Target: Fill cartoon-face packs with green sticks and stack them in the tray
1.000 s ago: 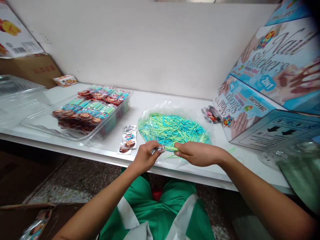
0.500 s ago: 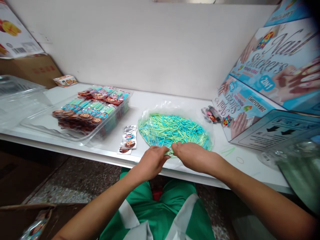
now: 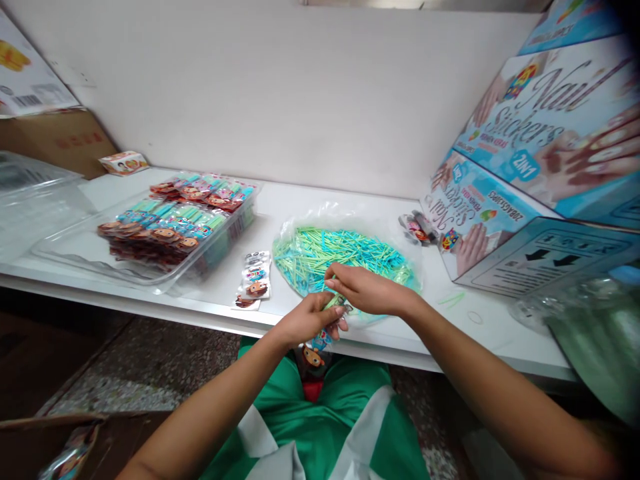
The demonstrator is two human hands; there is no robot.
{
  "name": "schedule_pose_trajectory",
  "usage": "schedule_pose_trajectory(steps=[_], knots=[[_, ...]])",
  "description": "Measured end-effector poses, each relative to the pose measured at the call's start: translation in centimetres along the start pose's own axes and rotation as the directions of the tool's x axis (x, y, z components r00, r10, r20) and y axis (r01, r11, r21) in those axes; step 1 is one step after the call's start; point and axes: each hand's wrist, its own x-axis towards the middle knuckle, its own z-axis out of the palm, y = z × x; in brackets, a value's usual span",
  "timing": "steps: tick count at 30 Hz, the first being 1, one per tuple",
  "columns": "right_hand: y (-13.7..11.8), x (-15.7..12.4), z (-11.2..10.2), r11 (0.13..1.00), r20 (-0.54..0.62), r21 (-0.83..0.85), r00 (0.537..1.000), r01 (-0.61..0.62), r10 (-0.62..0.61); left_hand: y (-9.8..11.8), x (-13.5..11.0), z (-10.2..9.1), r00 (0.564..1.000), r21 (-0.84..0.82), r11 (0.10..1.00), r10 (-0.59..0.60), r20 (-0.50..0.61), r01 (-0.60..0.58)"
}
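My left hand (image 3: 311,319) is closed on a small printed packet (image 3: 313,357) with a cartoon face, which hangs below the fingers over the table's front edge. Against the packet's top end, my right hand (image 3: 364,287) has its fingers pinched together, and green sticks show between the two hands. What exactly the right fingertips grip is partly hidden. Just beyond the hands lies a clear plastic bag (image 3: 295,220) spread wide, full of thin green and blue sticks (image 3: 345,250). Left of it, several flat printed packets (image 3: 256,277) lie stacked.
A clear plastic tray (image 3: 170,277) at left holds many filled packets (image 3: 170,220). Nail sticker boxes (image 3: 540,127) are piled at right, beside dark small packets (image 3: 419,228). Two loose green sticks (image 3: 453,299) and a rubber band (image 3: 475,317) lie on the white table (image 3: 445,333).
The printed packet has come into view under my left hand. My right hand has risen slightly and turned over the packet's top, where green sticks show.
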Motion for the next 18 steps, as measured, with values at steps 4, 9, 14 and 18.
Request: schedule_pose_trajectory(steps=[4,9,14,18], knots=[[0.5,0.4,0.7,0.977,-0.122,0.21,0.99,-0.042,0.069,-0.2,0.2,0.0,0.995,-0.175,0.985,-0.016,-0.1,-0.002],[2.1,-0.2,1.8,0.853,-0.133,0.521,0.984,-0.033,0.119,-0.5,-0.2,-0.3,0.984,-0.328,0.944,-0.026,-0.179,-0.035],[2.7,-0.7,2.9,0.777,-0.148,0.63,0.979,-0.015,0.139,-0.6,-0.5,0.0,0.986,-0.388,0.921,-0.041,-0.16,-0.024],[2.7,-0.8,3.0,0.756,-0.156,0.654,0.974,-0.021,0.162,-0.5,-0.6,0.4,0.985,-0.4,0.916,-0.036,-0.168,-0.035]])
